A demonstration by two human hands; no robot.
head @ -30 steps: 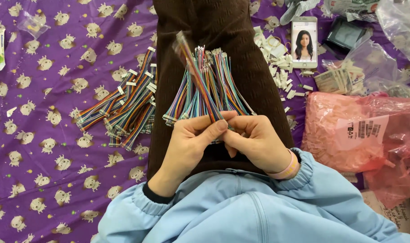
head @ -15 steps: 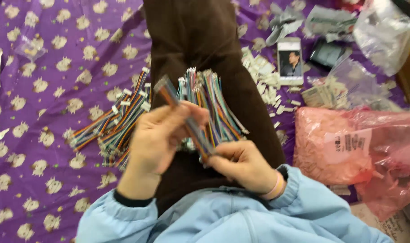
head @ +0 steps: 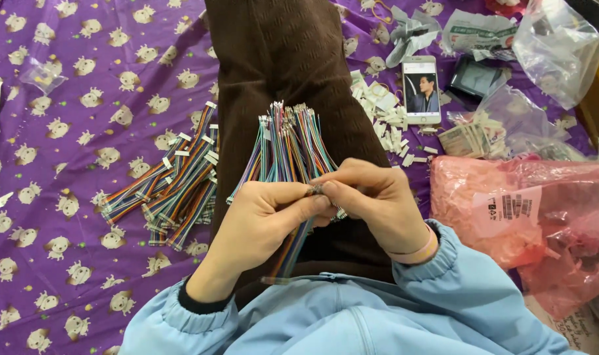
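Multicoloured ribbon cable [head: 291, 246] is pinched at its upper end between left hand [head: 260, 223] and right hand [head: 372, 197], over the brown-clad lap. Fingers are pressed together on it. Loose cable bundle [head: 286, 148] lies at 12 o'clock, sorted cable pile [head: 171, 181] at 9 o'clock.

- smartphone [head: 422, 89], screen lit, on the purple patterned cloth [head: 62, 250]
- pink plastic bag [head: 543, 217]
- clear plastic bag [head: 559, 46]
- scattered white paper tabs [head: 388, 121]
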